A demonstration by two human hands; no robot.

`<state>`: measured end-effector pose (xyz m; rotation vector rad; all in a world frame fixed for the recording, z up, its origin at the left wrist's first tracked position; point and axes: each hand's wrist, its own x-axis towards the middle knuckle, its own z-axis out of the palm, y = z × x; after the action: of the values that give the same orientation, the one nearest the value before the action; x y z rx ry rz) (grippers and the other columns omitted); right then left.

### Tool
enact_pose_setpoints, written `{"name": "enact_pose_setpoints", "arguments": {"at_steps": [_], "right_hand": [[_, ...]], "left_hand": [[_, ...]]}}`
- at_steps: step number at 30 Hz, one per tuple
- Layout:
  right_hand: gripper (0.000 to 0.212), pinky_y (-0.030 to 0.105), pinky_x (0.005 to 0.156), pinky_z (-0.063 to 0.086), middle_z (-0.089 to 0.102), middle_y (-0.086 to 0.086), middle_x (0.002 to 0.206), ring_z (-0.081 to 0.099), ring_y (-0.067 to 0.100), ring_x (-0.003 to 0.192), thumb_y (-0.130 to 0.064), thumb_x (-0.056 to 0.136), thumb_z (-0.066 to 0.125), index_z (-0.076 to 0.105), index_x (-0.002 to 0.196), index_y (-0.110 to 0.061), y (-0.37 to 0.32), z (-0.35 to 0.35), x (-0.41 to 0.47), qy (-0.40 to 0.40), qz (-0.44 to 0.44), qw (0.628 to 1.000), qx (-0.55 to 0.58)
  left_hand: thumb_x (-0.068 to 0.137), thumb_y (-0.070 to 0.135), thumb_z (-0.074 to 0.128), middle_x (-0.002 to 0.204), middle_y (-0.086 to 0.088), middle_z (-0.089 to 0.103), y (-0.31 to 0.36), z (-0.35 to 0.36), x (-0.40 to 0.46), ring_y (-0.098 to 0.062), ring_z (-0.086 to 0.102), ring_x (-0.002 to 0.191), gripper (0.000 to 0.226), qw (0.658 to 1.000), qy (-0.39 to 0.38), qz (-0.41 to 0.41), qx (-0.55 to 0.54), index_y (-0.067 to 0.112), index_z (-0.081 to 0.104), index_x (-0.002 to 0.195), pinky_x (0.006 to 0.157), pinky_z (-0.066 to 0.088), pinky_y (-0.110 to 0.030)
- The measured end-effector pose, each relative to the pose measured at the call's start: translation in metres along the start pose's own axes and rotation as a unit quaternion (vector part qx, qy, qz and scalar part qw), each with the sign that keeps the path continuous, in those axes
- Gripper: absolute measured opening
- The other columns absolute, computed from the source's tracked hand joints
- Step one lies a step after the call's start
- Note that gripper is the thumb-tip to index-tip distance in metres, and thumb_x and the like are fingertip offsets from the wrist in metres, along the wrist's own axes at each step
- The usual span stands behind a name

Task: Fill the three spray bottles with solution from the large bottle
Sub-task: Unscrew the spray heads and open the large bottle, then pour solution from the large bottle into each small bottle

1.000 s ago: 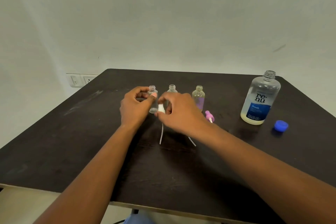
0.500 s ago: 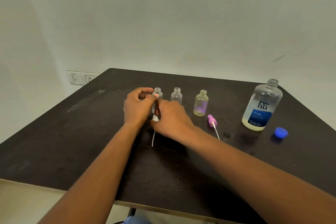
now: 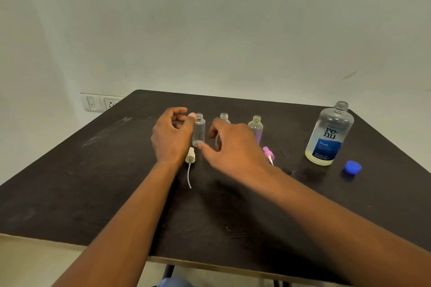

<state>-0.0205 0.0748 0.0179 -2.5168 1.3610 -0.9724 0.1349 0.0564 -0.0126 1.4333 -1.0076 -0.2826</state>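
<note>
The left hand (image 3: 171, 137) curled beside the leftmost small clear plastic spray bottle (image 3: 199, 130), its thumb tip touching the bottle's shoulder and its other fingers bent in the air, so it steadied the bottle rather than closed around it. The right hand (image 3: 233, 147) hovered loosely open with nothing in it, fingers spread and curved, its thumb tip near the base of that same bottle. Just in front of the bottle, between the two wrists, a white spray pump head with a thin dip tube (image 3: 190, 158) lay on the dark brown surface (image 3: 93, 182), its tube trailing toward the near edge. The middle small clear spray bottle (image 3: 224, 117) stood upright behind the right hand, mostly hidden, only its open neck showing. To its right stood a third small spray bottle with a yellowish, purple-tinted body (image 3: 256, 127), also uncapped, and a pink spray pump head (image 3: 268, 152) lay in front of it, partly covered by the right wrist. Well apart, toward the far right corner of the surface, the large clear bottle with a blue label (image 3: 329, 135) stood open with a shallow layer of pale yellowish liquid at its bottom. Its round blue cap (image 3: 352, 167) lay just beside it near the right edge.
</note>
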Motion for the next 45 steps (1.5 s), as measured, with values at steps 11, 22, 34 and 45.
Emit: {"name": "enact_pose_setpoints", "arguments": {"at_steps": [11, 22, 34, 45], "right_hand": [[0.008, 0.022, 0.060, 0.043, 0.063, -0.008, 0.071, 0.054, 0.002, 0.060, -0.019, 0.092, 0.076, 0.069, 0.096, -0.019, 0.064, -0.061, -0.029, 0.232, -0.055, 0.971, 0.036], [0.012, 0.034, 0.069, 0.044, 0.069, 0.000, 0.077, 0.057, 0.021, 0.069, -0.021, 0.096, 0.070, 0.070, 0.096, -0.009, 0.110, -0.119, -0.011, 0.449, -0.085, 0.888, -0.043], [0.060, 0.025, 0.074, 0.054, 0.069, -0.001, 0.117, 0.068, 0.016, 0.095, -0.064, 0.089, 0.066, 0.063, 0.127, -0.018, 0.196, -0.130, -0.024, 0.337, 0.061, 0.937, 0.075], [0.064, 0.021, 0.077, 0.054, 0.071, -0.016, 0.102, 0.069, 0.002, 0.094, -0.070, 0.068, 0.075, 0.065, 0.115, -0.027, 0.213, -0.137, -0.037, 0.131, 0.113, 0.979, 0.111]], "left_hand": [[0.090, 0.061, 0.049, 0.097, 0.014, 0.075, -0.004, 0.003, 0.001, -0.016, 0.069, 0.100, 0.039, 0.998, 0.015, -0.053, -0.044, 0.033, 0.074, 0.101, 0.100, 0.053, -0.048], [0.087, 0.062, 0.047, 0.101, 0.013, 0.075, -0.001, 0.002, -0.005, -0.014, 0.067, 0.102, 0.038, 0.999, 0.016, -0.014, -0.048, 0.038, 0.073, 0.102, 0.102, 0.052, -0.053], [0.094, 0.021, 0.063, 0.109, -0.004, 0.068, 0.028, 0.003, -0.022, -0.024, 0.056, 0.105, 0.024, 0.929, 0.112, 0.328, 0.130, 0.013, 0.069, 0.116, 0.094, 0.033, -0.023], [0.093, 0.044, 0.070, 0.125, 0.004, 0.069, 0.093, 0.088, -0.059, -0.020, 0.067, 0.108, 0.048, 0.931, -0.120, 0.265, 0.221, 0.020, 0.064, 0.134, 0.093, 0.047, -0.034]]}}
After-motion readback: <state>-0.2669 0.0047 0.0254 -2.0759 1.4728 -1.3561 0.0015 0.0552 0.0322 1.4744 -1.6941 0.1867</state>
